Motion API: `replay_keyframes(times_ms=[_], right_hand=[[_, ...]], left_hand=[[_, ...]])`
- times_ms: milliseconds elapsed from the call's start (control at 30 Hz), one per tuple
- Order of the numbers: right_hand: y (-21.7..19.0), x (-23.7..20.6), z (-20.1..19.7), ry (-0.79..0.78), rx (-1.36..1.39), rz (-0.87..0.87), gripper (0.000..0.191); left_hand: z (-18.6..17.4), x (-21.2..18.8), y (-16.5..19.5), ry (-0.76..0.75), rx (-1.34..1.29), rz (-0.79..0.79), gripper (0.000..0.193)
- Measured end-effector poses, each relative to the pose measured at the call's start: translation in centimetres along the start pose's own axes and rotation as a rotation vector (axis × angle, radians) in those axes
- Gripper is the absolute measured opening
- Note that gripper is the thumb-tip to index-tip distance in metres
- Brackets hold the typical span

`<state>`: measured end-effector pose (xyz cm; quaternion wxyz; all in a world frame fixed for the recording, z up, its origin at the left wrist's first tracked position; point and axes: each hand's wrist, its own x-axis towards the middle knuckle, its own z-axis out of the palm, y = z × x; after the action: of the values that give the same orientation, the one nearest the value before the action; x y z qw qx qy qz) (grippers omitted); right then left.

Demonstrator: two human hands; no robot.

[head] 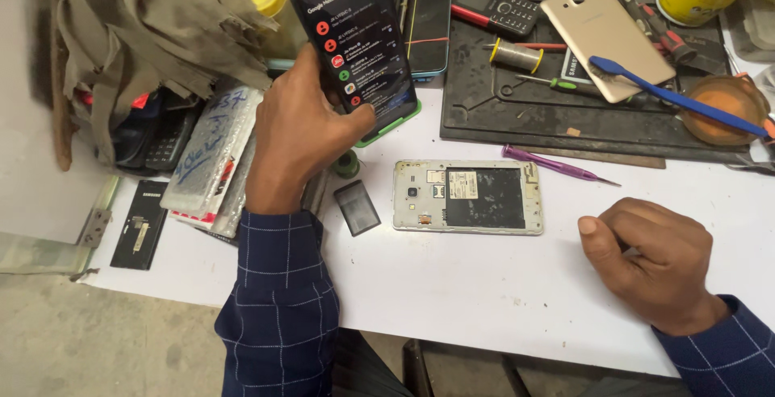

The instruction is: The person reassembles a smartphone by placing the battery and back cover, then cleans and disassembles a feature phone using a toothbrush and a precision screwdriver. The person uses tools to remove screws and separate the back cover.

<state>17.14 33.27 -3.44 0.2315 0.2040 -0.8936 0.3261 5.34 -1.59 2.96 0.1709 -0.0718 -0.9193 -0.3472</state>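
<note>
White counter carries one opened phone and one loose battery; left hand grip pinches one lit phone, right hand is fisted, holding nothing.

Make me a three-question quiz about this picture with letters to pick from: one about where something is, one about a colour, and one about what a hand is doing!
1. Where does the opened phone lie?
A. on the white table
B. on the dark mat
C. in a hand

2. What colour is the toothbrush?
A. red
B. blue
C. green

3. What is the left hand doing?
A. resting flat
B. holding up a lit phone
C. gripping a screwdriver

Answers:
1 A, it lies back-off between both hands.
2 B, its handle is blue.
3 B, its grip wraps the phone; the right hand rests as an empty fist.
</note>
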Motion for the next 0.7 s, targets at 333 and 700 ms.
replay_keyframes(times_ms=[333,700], right_hand=[[-1.2,-0.7,-0.7,-0.016,-0.013,0.03,0.035],[-3.6,-0.5,-1.0,0.16,-0.039,0.188,0.014]], left_hand=[[-0.3,-1.0,-0.5,0.072,-0.062,0.004,0.042],[0.1,-2.1,-3.8,0.612,-0.459,0.237,0.025]])
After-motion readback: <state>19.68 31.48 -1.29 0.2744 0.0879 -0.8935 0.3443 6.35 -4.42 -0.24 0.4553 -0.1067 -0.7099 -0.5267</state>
